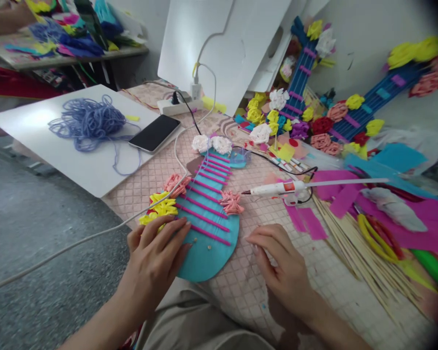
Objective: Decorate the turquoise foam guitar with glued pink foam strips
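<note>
A blue paper guitar-like craft [208, 260] lies on the table before me, crossed by magenta strips. White paper flowers [222, 145] sit at its far end, with pink paper flowers [231, 202] at its sides. My left hand [156, 248] lies over its left edge, fingers stretched out and touching the yellow paper flower [164, 205]. To the right of the craft, my right hand [279, 257] hovers by the tabletop with thumb and fingertips close together. Whatever they may pinch is too small to see. A white glue gun [273, 188] lies beyond it, its nozzle near the right pink flower.
A white cable [131, 219] runs across the left side. Blue yarn [91, 121] lies on a white board [91, 172] beside a phone [156, 133]. Thin wooden sticks [354, 248], scissors [374, 238] and magenta paper [416, 233] are at right. Decorated dark-blue guitars [379, 97] lean behind.
</note>
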Available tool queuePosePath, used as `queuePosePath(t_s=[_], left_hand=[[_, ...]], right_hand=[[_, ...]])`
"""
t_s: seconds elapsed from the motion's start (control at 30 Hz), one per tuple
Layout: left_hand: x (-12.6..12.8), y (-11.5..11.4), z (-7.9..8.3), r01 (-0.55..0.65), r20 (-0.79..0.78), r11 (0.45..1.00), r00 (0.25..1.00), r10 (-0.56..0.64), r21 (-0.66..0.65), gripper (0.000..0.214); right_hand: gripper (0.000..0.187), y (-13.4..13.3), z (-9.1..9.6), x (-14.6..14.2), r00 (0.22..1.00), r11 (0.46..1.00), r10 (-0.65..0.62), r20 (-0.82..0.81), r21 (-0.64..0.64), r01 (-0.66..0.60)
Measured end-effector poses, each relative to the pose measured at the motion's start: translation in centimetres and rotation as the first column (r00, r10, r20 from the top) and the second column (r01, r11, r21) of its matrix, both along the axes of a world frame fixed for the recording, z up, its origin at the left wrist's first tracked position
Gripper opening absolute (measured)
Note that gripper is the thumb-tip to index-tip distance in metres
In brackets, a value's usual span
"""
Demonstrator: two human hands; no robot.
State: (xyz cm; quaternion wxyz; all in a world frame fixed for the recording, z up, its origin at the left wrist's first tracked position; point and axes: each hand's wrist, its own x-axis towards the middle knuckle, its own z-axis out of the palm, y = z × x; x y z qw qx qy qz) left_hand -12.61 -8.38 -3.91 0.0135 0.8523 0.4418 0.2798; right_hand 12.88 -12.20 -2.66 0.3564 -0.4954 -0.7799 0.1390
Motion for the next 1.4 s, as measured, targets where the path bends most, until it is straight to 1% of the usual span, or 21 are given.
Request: queuePosePath(t_s=[0.23, 0.43, 0.53, 0.57, 0.63, 0.73, 0.93, 1.03, 1.2, 1.27, 1.33, 1.4], left_hand=[[-0.1, 0.1, 0.1, 0.03, -0.037, 0.999, 0.999, -0.028, 0.04, 0.025], [-0.3, 0.1, -0.1, 0.035, -0.057, 0.999, 0.998, -0.033, 0.042, 0.027], [-0.3, 0.1, -0.1, 0.042, -0.054, 0.998, 0.998, -0.039, 0.049, 0.027], [-0.3, 0.2, -0.1, 0.042, -0.055, 0.998, 0.998, -0.039, 0.054, 0.027], [-0.2, 0.2, -0.1, 0.04, -0.055, 0.997, 0.998, -0.036, 0.067, 0.026], [-0.1, 0.3, -0.2, 0.036, -0.059, 0.995, 0.998, -0.031, 0.088, 0.025], [-0.2, 0.4, -0.2, 0.031, -0.063, 0.993, 0.998, -0.024, 0.114, 0.025], [-0.4, 0.3, -0.1, 0.034, -0.061, 0.994, 0.998, -0.028, 0.108, 0.029], [-0.5, 0.4, 0.6, 0.025, -0.031, 0.994, 0.999, -0.022, 0.11, 0.031], [-0.3, 0.7, 1.0, 0.031, -0.025, 0.994, 0.999, -0.029, 0.102, 0.031], [0.0, 1.1, 1.5, 0.067, -0.003, 0.994, 0.998, -0.067, 0.089, 0.03], [0.4, 1.6, 1.9, 0.12, 0.034, 0.99, 0.992, -0.122, 0.068, 0.028]], right_hand=[[0.032, 0.2, 0.0, 0.0, 0.999, 1.0, 0.004, 0.032, -0.026, -0.004], [0.022, 0.3, -0.4, -0.5, 0.998, 0.995, 0.03, 0.056, -0.095, -0.025], [0.008, 0.5, -0.2, -0.4, 0.999, 0.995, -0.014, 0.035, -0.097, 0.017], [0.008, 0.5, -0.1, -0.3, 0.999, 0.995, -0.04, 0.022, -0.094, 0.042], [0.015, 0.4, 0.1, 0.1, 0.997, 0.993, -0.083, 0.006, -0.085, 0.083], [0.02, 0.1, 0.3, 0.6, 0.995, 0.991, -0.102, 0.004, -0.086, 0.102], [0.017, -0.1, 0.3, 1.4, 0.99, 0.986, -0.139, 0.019, -0.09, 0.14], [0.015, 0.4, 1.0, 1.7, 0.987, 0.984, -0.16, 0.032, -0.07, 0.162], [0.011, 1.8, 3.6, 1.7, 0.987, 0.99, -0.139, 0.075, -0.014, 0.141], [0.01, 2.1, 4.3, 1.7, 0.987, 0.991, -0.135, 0.084, 0.004, 0.135], [0.012, 1.9, 4.2, 2.0, 0.983, 0.987, -0.16, 0.088, 0.013, 0.16], [0.015, 1.4, 3.5, 2.9, 0.968, 0.972, -0.233, 0.094, 0.019, 0.232]])
